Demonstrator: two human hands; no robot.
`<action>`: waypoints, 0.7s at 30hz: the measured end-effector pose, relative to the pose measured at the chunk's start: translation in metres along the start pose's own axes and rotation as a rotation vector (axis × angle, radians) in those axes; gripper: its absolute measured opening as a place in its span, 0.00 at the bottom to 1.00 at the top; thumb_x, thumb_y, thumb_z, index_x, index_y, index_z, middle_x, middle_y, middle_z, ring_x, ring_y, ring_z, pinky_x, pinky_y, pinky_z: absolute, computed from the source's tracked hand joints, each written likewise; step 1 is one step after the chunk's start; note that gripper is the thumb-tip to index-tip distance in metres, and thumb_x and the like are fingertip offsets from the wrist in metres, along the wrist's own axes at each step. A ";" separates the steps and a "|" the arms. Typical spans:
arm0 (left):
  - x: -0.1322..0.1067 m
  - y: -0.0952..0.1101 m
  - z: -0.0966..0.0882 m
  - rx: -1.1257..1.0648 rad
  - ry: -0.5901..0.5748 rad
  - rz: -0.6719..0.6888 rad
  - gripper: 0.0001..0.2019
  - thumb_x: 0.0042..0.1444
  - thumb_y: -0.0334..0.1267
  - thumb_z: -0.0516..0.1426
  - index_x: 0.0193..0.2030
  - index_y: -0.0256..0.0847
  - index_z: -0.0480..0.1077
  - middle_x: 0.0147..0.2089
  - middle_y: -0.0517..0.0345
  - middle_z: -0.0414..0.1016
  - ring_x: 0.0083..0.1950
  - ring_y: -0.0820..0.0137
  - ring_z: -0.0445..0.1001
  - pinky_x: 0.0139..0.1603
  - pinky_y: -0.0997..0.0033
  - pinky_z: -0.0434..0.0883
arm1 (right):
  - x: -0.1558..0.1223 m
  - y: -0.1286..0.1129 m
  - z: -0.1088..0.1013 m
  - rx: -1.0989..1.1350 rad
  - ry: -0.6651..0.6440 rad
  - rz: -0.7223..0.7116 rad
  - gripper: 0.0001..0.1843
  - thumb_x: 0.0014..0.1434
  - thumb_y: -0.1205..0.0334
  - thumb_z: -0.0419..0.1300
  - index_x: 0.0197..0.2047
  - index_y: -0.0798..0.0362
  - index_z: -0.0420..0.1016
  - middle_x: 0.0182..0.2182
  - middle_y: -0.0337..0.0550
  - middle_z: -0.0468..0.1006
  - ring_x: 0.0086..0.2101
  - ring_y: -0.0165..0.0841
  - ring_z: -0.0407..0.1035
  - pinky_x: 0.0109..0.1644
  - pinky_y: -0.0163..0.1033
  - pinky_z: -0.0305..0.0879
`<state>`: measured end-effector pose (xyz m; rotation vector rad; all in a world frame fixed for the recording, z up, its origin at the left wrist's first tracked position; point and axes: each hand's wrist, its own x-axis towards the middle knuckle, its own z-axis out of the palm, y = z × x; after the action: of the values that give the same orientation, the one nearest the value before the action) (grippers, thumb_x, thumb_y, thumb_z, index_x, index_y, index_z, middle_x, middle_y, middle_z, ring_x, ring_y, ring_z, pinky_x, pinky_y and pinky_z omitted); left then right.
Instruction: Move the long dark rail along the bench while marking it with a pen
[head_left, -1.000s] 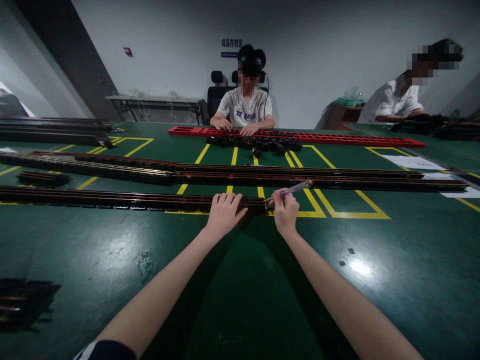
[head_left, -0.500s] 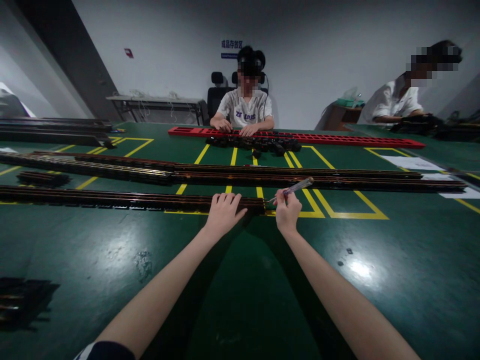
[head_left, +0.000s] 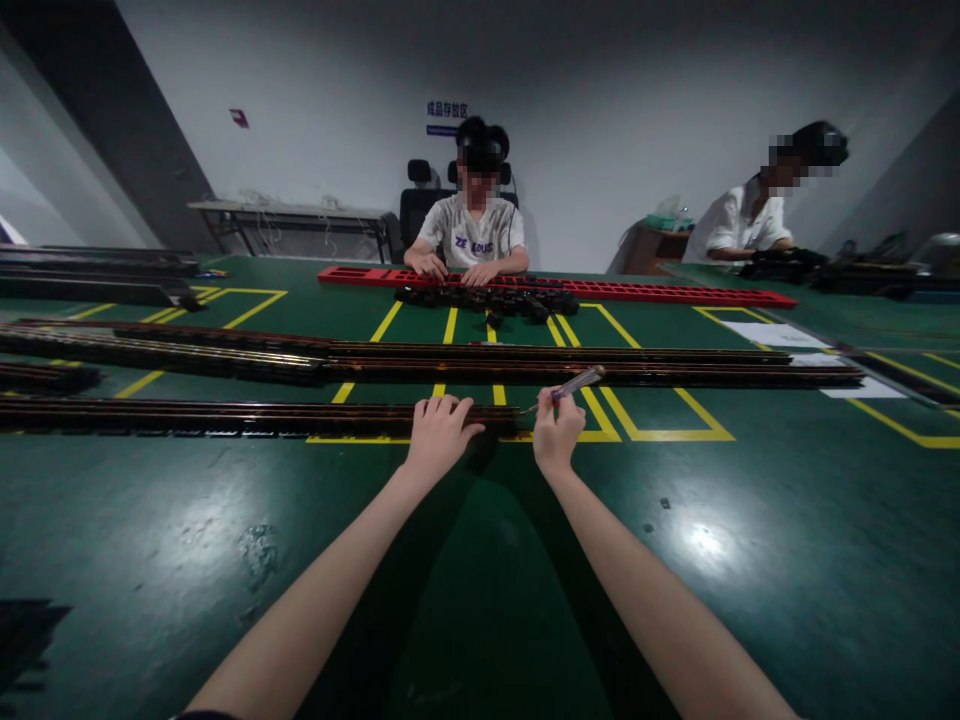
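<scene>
A long dark metal rail [head_left: 262, 415], with brownish lines along it, lies across the green table in front of me. My left hand [head_left: 437, 437] grips it from above near its right end, fingers draped over it and thumb to the right. In my right hand [head_left: 559, 432] is a screwdriver [head_left: 580, 381] with a clear handle, pinched between thumb and fingers. Its handle points up and to the right, while the thin shaft slopes down to the rail's right end. I cannot tell whether the tip touches the rail or sits in it.
More long dark rails [head_left: 570, 368] lie just behind. Across the table a person [head_left: 472, 235] handles black parts [head_left: 495, 300] by a red slotted frame [head_left: 675, 292]. Another person [head_left: 742, 225] works at the right. White papers [head_left: 776, 335] and dark pieces [head_left: 26, 635] also lie on the table.
The whole view has shifted, so the table and rails appear further left and slightly lower. Both hands keep their places at the rail's end, the screwdriver still in my right.
</scene>
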<state>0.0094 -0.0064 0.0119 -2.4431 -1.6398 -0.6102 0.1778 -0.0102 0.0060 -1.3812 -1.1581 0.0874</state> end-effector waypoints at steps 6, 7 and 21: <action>0.006 0.015 0.007 0.004 0.025 0.021 0.17 0.61 0.46 0.53 0.51 0.39 0.70 0.49 0.46 0.75 0.51 0.57 0.71 0.54 0.52 0.65 | 0.005 0.007 -0.009 -0.122 0.086 -0.116 0.21 0.65 0.49 0.43 0.33 0.52 0.69 0.30 0.47 0.74 0.31 0.38 0.66 0.41 0.44 0.55; 0.007 0.017 0.008 0.010 0.033 0.029 0.17 0.61 0.46 0.53 0.51 0.40 0.70 0.49 0.46 0.75 0.51 0.57 0.71 0.53 0.52 0.65 | 0.006 0.009 -0.010 -0.142 0.089 -0.131 0.20 0.65 0.50 0.43 0.34 0.52 0.70 0.31 0.47 0.75 0.32 0.38 0.66 0.42 0.44 0.55; 0.017 0.063 0.020 -0.118 0.157 0.111 0.14 0.63 0.35 0.47 0.49 0.42 0.72 0.50 0.47 0.75 0.52 0.59 0.71 0.54 0.53 0.63 | 0.006 0.020 -0.036 -0.465 -0.239 -0.468 0.14 0.61 0.68 0.51 0.48 0.54 0.72 0.42 0.49 0.76 0.43 0.41 0.64 0.45 0.45 0.56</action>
<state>0.0773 -0.0107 0.0075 -2.4745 -1.4365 -0.8808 0.2164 -0.0262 0.0017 -1.4841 -1.7536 -0.3819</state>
